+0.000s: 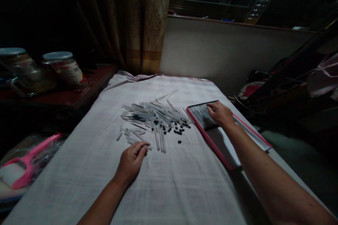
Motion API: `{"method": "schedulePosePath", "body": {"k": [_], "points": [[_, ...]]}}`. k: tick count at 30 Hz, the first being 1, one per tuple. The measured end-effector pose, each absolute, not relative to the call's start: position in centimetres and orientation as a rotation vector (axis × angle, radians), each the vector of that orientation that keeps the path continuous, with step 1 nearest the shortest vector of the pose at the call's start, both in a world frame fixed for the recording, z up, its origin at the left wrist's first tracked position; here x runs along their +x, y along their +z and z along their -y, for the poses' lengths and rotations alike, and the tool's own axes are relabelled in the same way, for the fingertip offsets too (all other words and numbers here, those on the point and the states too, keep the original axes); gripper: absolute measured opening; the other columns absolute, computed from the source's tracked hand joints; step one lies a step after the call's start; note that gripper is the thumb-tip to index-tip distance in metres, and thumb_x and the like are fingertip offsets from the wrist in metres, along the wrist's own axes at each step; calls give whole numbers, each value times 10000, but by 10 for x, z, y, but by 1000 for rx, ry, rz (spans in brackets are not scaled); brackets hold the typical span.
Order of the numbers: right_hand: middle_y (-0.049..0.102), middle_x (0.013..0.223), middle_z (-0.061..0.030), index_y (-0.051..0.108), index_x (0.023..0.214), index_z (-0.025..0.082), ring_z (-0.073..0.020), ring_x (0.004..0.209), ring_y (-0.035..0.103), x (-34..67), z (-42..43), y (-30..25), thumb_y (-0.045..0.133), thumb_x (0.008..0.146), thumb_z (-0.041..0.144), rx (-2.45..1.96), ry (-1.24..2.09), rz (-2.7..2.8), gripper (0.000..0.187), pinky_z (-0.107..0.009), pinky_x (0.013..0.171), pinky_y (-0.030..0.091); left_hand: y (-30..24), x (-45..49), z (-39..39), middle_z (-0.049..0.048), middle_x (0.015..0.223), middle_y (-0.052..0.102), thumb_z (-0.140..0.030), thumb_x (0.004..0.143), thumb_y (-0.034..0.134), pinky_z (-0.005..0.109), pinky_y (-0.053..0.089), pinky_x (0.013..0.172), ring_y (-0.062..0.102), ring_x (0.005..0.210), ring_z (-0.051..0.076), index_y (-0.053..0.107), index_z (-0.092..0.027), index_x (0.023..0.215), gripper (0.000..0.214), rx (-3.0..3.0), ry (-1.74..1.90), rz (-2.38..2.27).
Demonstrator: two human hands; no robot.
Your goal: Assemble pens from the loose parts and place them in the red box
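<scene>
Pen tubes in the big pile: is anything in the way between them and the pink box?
Nothing big that I can see. Just a few little black caps on the cloth, between the near right part of the pile of pen tubes and the pink box, whose pink rim faces the pile.

We log two bare hands, left (132, 161) and right (221, 113). Left forearm (105, 197): bare, narrower at the wrist. Right forearm (260, 161): also bare, widening away from the hand; we count two small spots (266, 164) on it, well apart. Fingernails: too dim for us to read.
</scene>
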State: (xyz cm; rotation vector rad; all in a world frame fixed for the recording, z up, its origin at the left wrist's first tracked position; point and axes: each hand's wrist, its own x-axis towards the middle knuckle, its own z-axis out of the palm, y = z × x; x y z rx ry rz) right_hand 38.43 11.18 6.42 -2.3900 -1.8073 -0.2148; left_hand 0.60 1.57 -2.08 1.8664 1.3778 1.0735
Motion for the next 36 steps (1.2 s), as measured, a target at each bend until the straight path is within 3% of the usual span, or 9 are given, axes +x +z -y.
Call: {"method": "schedulePosePath", "body": {"k": [4, 10, 14, 20, 23, 26, 31, 34, 36], "points": [[714, 1107, -75, 734, 1090, 234, -209, 927, 655, 316, -91, 66, 494, 928, 318, -2066, -100, 2019, 301, -270, 727, 447, -19, 6, -15, 20, 713, 693, -413, 882, 509, 239, 518, 561, 663, 602, 153, 700, -182, 899, 300, 1714, 1074, -1389], [726, 970, -47, 733, 954, 243, -183, 880, 649, 218, -41, 40, 499, 934, 350, -1914, 190, 2199, 258, -254, 711, 412, -10, 5, -11, -40, 455, 496, -524, 886, 455, 207, 407, 442, 542, 418, 121, 594, -181, 659, 433, 1654, 1063, -1375], [688, 1012, -81, 716, 965, 216, -207, 883, 649, 182, -19, 29, 548, 894, 456, -1999, 189, 2230, 301, -277, 701, 425, -10, 4, -11, -38, 478, 488, -613, 874, 428, 204, 395, 413, 531, 403, 115, 590, -174, 668, 511, 1520, 1089, -1313], [684, 1011, -120, 710, 954, 171, -228, 869, 663, 173, -10, 34, 525, 878, 295, -2168, 155, 2168, 235, -290, 675, 423, -12, 2, -10, -23, 534, 532, -569, 898, 428, 210, 424, 436, 555, 437, 116, 623, -168, 719, 480, 1587, 1090, -1287], [710, 969, -117, 701, 954, 170, -222, 831, 670, 183, 2, 37, 491, 901, 284, -2185, 204, 2096, 245, -290, 674, 417, -11, 3, -9, -4, 587, 598, -467, 926, 440, 232, 466, 503, 599, 509, 134, 645, -174, 751, 398, 1799, 1105, -1294], [733, 879, -86, 696, 930, 188, -203, 792, 670, 194, 18, 34, 484, 913, 271, -2061, 347, 2044, 228, -277, 684, 420, -8, 4, -5, 51, 810, 700, -372, 931, 494, 299, 525, 719, 667, 766, 184, 680, -184, 897, 266, 2140, 1244, -1276], [717, 901, -66, 708, 913, 197, -171, 845, 646, 199, 35, 18, 503, 896, 245, -1551, 540, 1886, 211, -258, 780, 456, -5, 5, 2, 112, 1256, 632, -295, 928, 528, 462, 386, 1031, 538, 1206, 266, 623, -232, 1201, 296, 2596, 1271, -1262], [701, 862, -58, 718, 903, 197, -173, 799, 633, 198, 32, 9, 534, 870, 289, -1347, 653, 1725, 208, -273, 752, 480, -6, 3, 3, 87, 1095, 701, -289, 943, 488, 504, 347, 1043, 616, 1051, 250, 646, -229, 1122, 246, 2691, 1072, -1252], [708, 855, -49, 716, 946, 194, -171, 751, 627, 198, 24, 5, 549, 855, 323, -1292, 755, 1618, 230, -280, 709, 492, -7, -2, 2, 62, 906, 725, -292, 955, 443, 471, 408, 978, 655, 872, 225, 660, -209, 1008, 238, 2670, 961, -1274]]}}
